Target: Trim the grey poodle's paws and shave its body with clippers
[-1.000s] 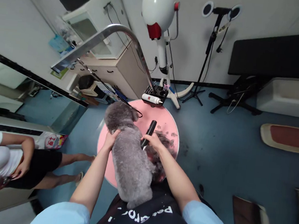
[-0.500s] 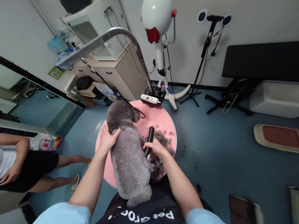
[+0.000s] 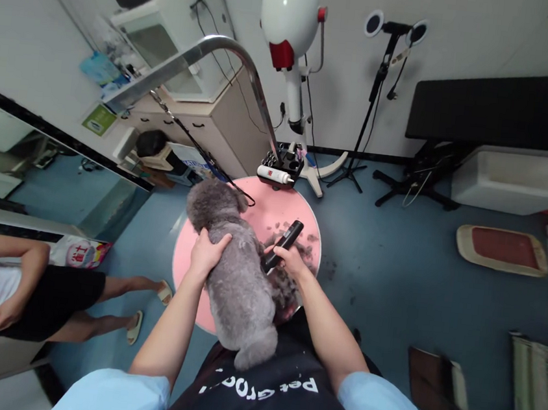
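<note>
A grey, close-trimmed dog stands on a round pink grooming table, its head toward the far side and its rump near my apron. My left hand grips its shoulder, thumb over the back and fingers down the far-left flank, partly hidden. In my right hand is a black hair clipper, tilted, its lower end against the dog's right side. Cut grey fur lies in clumps by the dog and under my right wrist. A black grooming loop hangs beside the dog's head.
A metal grooming arm curves over the table. At its base, a tool holder carries scissors and a white bottle. Behind stands a white dryer. On the left, another person holds a phone.
The clipper has turned from nearly upright to slanting, its top now leaning right. My left hand has shifted slightly along the dog's shoulder. The whole view has moved a little.
</note>
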The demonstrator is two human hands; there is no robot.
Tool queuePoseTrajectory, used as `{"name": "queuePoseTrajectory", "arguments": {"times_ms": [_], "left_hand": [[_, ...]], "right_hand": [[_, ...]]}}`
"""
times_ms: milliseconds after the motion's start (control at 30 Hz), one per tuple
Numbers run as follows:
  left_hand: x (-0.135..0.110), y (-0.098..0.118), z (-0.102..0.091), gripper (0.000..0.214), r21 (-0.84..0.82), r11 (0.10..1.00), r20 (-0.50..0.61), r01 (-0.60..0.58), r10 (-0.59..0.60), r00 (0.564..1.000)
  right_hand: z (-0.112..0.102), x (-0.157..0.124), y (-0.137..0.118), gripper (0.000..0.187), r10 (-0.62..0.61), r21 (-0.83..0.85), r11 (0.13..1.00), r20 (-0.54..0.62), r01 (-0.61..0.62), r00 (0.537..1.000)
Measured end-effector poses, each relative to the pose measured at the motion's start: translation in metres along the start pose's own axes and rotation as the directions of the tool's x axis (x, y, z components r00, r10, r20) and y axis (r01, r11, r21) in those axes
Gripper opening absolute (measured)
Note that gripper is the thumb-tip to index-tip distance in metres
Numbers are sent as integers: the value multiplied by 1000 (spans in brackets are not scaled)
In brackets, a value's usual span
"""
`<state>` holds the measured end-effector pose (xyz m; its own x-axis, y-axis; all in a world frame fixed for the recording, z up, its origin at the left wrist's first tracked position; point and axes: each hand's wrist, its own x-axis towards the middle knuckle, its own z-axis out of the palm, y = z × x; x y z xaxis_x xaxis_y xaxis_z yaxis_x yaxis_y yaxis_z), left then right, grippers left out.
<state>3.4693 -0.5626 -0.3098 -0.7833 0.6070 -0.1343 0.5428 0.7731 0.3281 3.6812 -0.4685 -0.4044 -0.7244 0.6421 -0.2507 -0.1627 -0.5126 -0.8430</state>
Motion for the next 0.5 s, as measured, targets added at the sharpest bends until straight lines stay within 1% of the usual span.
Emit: {"name": "queuePoseTrajectory", "arguments": {"times_ms": [100,200,333,400,500], "left_hand": [[0,4,-1,79,61,996,-27,59,-58,998],[1,5,-2,75,75,993,-54,89,-85,995],[3,0,-1,74,64,995,-77,78,-73,994],[4,-2,0,75,66,995,-89,72,-66,994],[3,-3,1,75,76,994,-98,75,-67,993]], "right_hand": [[5,-5,1,23,-30,-15,999,18,30,999],[2,-11,3,25,-34,-54,998,38,36,999],[-2,-16,3,24,-76,-30,997,-41,75,996],[4,-20,4,25,-105,-7,994,-72,105,992],[14,-27,7,30,-131,-7,991,-36,131,991]]}}
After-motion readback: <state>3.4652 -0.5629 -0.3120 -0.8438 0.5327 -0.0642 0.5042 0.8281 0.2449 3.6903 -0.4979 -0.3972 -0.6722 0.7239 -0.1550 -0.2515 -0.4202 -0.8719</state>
